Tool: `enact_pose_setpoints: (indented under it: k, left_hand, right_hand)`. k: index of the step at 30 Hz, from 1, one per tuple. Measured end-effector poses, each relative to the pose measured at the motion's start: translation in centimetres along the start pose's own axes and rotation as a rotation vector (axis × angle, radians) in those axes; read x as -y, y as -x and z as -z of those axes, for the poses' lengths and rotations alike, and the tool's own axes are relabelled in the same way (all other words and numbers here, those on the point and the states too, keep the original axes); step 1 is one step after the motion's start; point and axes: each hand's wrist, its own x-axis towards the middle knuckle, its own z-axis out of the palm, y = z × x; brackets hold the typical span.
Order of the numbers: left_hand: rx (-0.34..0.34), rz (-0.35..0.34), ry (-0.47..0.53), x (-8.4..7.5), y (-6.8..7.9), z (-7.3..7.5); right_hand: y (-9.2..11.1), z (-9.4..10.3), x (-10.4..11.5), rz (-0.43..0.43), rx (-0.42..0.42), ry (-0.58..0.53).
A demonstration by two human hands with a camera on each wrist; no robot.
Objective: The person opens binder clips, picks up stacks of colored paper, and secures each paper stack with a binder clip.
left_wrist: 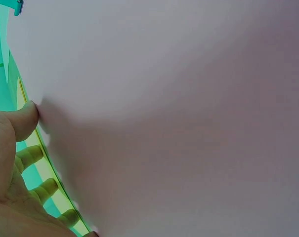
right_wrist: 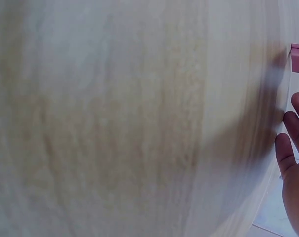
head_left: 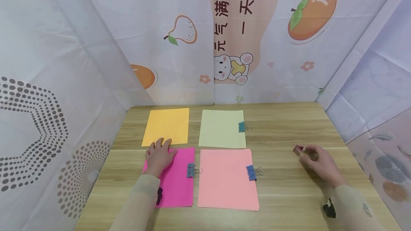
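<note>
My left hand (head_left: 159,158) rests with spread fingers at the top of a magenta stack of paper (head_left: 179,188). Its fingertips reach the lower edge of the yellow-orange paper (head_left: 168,126). In the left wrist view, the thumb (left_wrist: 25,121) touches the edge of a sheet that fills most of the picture. Over at the right, my right hand (head_left: 322,163) pinches a dark red binder clip (head_left: 298,149) just above or on the table. The right wrist view shows the clip (right_wrist: 297,61) at its right edge, with its wire handle by the fingers.
A blue binder clip (head_left: 191,170) grips the magenta stack's right edge. Pink paper (head_left: 226,179) bears another blue clip (head_left: 252,173), and pale green paper (head_left: 222,129) a teal one (head_left: 242,127). All lie on a wooden table (head_left: 276,202) before a printed curtain (head_left: 192,63).
</note>
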Motion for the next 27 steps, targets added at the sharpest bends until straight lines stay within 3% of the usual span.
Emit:
enact_pose_setpoints:
  k: [19, 27]
  left_hand:
    - [0.012, 0.007, 0.001, 0.1, -0.1, -0.2]
    - [0.006, 0.006, 0.004, 0.0, -0.1, -0.2]
  right_hand:
    - [-0.3, -0.4, 0.4, 0.064, -0.031, 0.079]
    - [-0.2, -0.5, 1.7, 0.104, -0.066, 0.08]
